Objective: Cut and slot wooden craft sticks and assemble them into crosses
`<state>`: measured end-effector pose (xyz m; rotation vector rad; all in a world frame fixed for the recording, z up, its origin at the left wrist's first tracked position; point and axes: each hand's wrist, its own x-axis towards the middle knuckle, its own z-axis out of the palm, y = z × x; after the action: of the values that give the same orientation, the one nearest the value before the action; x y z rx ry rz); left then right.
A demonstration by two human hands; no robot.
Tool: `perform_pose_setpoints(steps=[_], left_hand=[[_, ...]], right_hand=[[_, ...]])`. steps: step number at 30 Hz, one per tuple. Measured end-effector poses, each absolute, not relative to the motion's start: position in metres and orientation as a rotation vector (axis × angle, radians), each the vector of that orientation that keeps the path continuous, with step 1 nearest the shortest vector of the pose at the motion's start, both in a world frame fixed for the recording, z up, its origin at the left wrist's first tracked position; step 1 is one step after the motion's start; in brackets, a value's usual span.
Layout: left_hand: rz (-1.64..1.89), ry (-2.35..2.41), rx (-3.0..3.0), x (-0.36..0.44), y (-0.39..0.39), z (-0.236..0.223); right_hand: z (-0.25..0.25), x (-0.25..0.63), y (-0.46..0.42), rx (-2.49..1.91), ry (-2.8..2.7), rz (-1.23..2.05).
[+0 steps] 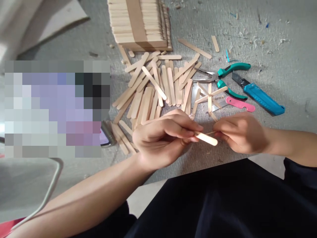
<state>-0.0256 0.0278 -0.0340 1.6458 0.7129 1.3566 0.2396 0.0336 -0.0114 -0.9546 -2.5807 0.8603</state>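
Pale wood shows in one stick [207, 138] at the near centre, pinched between the left hand's [163, 137] thumb and fingers. One right hand [239, 132], just to the right, has its fingers closed narrowly at a thin strip, its form too small to tell. Farther off lie one loose heap of sticks [148, 102], too overlapped to count, and one banded bundle [141, 24]. Right of the heap are one pair of pliers [215, 77], one blue cutter [264, 97] and one pink-handled knife [240, 104].
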Motion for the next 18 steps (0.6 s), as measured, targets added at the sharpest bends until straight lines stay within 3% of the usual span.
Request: perform_pose_setpoints(steps=[5, 11, 18], left_hand=[[1.374, 0.868, 1.583, -0.026, 0.025, -0.035], [1.396, 1.016, 1.556, -0.022, 0.023, -0.042], [1.158, 1.047, 1.812, -0.022, 0.026, -0.043]], right_hand=[[-0.004, 0.238, 0.042, -1.086, -2.470, 0.648], [0.003, 0.242, 0.064, -1.435, -2.099, 0.667], [0.000, 0.245, 0.075, -1.325, -2.260, 0.729]])
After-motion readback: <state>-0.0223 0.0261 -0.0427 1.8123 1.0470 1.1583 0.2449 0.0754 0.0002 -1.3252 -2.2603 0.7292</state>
